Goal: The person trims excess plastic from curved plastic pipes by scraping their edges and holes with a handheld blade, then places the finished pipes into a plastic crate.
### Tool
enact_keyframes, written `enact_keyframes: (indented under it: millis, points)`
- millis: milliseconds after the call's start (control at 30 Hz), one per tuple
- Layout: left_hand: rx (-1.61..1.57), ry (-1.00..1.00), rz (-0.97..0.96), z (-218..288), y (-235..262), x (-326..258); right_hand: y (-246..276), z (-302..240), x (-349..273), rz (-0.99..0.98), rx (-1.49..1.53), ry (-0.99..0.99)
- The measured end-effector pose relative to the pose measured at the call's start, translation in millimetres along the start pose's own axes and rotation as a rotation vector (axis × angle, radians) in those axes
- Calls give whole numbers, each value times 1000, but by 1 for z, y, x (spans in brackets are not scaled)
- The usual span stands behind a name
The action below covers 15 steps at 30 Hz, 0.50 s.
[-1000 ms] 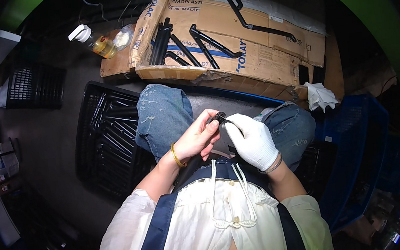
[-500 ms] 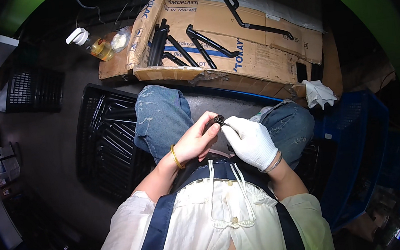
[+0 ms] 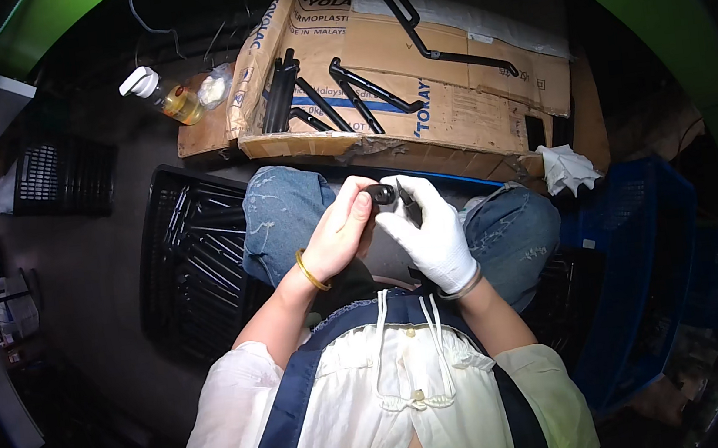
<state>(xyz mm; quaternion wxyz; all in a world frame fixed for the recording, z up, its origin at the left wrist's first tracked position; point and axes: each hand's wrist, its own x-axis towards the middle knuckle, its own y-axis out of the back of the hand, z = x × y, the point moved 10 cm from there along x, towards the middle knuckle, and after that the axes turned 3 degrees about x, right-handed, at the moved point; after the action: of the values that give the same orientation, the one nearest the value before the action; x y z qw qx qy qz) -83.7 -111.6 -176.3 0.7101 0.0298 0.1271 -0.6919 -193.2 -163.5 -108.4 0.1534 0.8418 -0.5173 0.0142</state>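
Note:
My bare left hand [image 3: 335, 233], with a gold bangle at the wrist, is closed around a black tube [image 3: 383, 194]. Its round, open end points toward my right hand; the rest is hidden by my fingers and palm. My right hand [image 3: 437, 249], in a white knitted glove, grips a slim black-handled knife [image 3: 411, 208]. The thin pointed tip is beside the tube's end; whether they touch I cannot tell. Both hands are close together above my lap, between my knees.
Beyond my knees, an opened cardboard box [image 3: 474, 152] carries several black bent tubes [image 3: 363, 92]. A black crate [image 3: 154, 272] of similar tubes stands at left, blue crates [image 3: 636, 282] at right. A bottle [image 3: 176, 103] and crumpled white cloth [image 3: 568, 169] flank the box.
Both hands have moved slightly up and away from my body. The right hand has turned and drawn back from the tube's end, and the knife's handle now shows.

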Motion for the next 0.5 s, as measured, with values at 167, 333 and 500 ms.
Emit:
enact_keyframes:
  millis: [167, 333, 500]
  points:
    - [-41, -203, -35, 22, 1, 2, -5, 3, 9, -95, 190, -108]
    - [-470, -27, -54, -9, -8, -5, -16, -12, 4, -300, -13, -51]
    - [-309, -291, 72, -10, 6, -12, -17, -24, -11, -289, -142, 77]
